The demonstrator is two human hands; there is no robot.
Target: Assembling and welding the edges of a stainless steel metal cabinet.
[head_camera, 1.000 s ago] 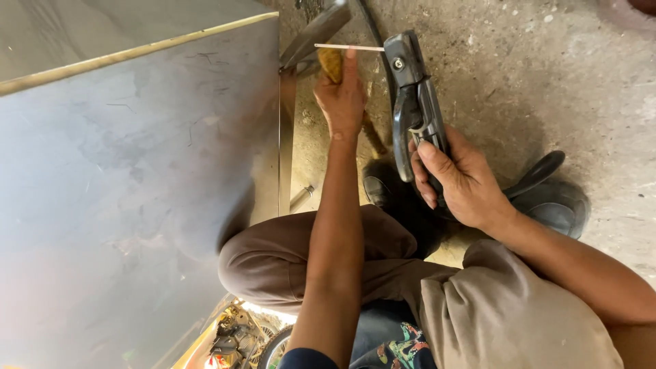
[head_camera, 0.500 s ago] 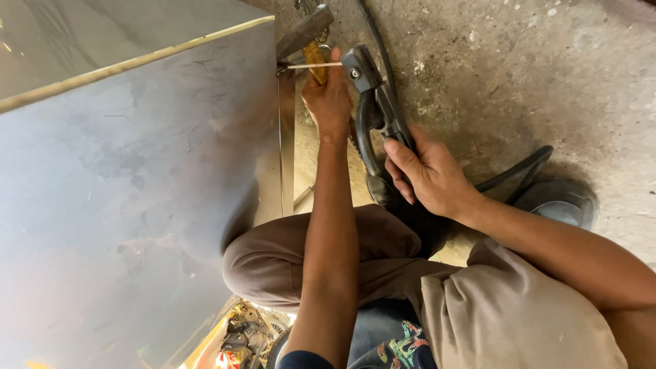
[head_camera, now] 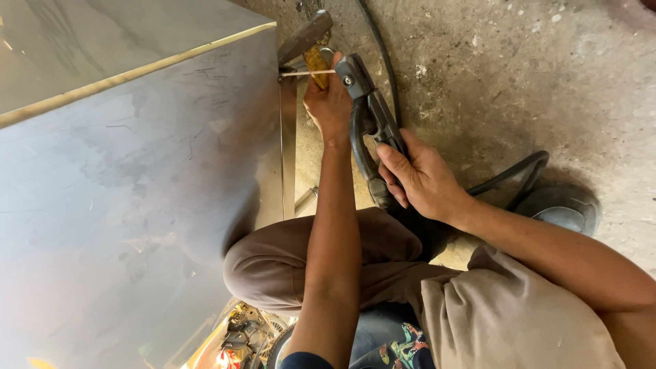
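Here the right hand (head_camera: 417,179) is closed tight round the handle of the dark electrode holder (head_camera: 367,123), so the thin welding rod (head_camera: 309,72) clamped in its head points sideways at the corner of the large grey metal panel (head_camera: 137,191). The left hand (head_camera: 329,104), just beside that head, steadies it; whether its fingers close on anything is hidden. The holder is black, curved and scuffed. Beyond the panel's corner lies a hammer (head_camera: 307,37), and a black cable (head_camera: 509,174) trails across the concrete floor (head_camera: 519,68).
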